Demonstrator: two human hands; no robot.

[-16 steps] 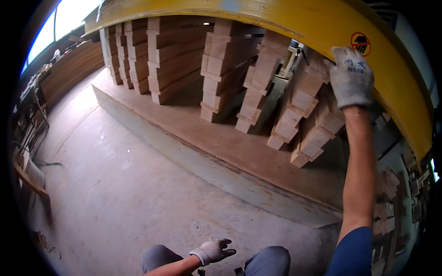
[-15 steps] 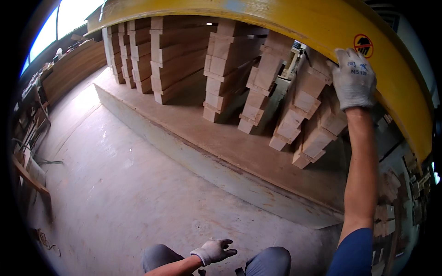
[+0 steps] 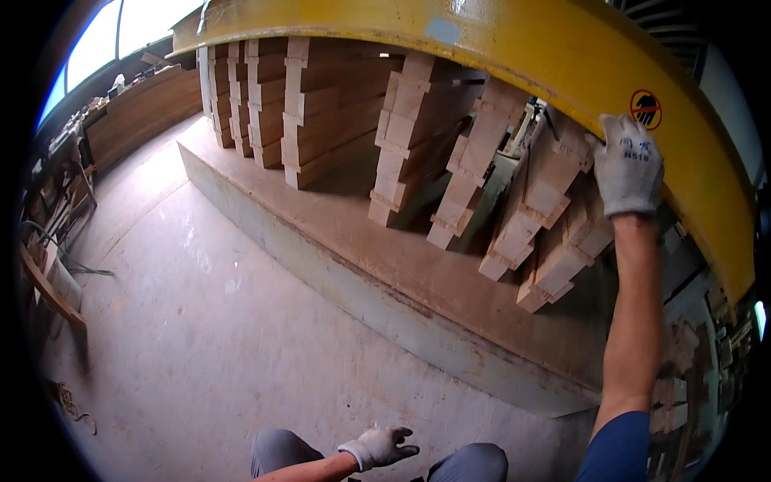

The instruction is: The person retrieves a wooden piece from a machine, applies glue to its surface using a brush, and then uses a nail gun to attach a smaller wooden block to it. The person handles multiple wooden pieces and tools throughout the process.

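Up at the right, my right hand, in a white knit glove, grips the lower edge of a wide yellow metal beam, close to a round red warning sticker. Below the beam stand several upright stacks of light wooden blocks on a low platform. The stack at the right is nearest that hand. My left hand, gloved too, hangs between my knees with its fingers apart, holding nothing and apart from the platform.
The platform's pale front side runs diagonally above the concrete floor. A long wooden panel and a cluttered bench stand at the far left. More wood pieces are piled at the right, beyond my right arm.
The whole view has shifted slightly, so the beam and stacks sit a little lower and farther right. My right hand stays on the beam's edge; my left hand keeps about the same pose.
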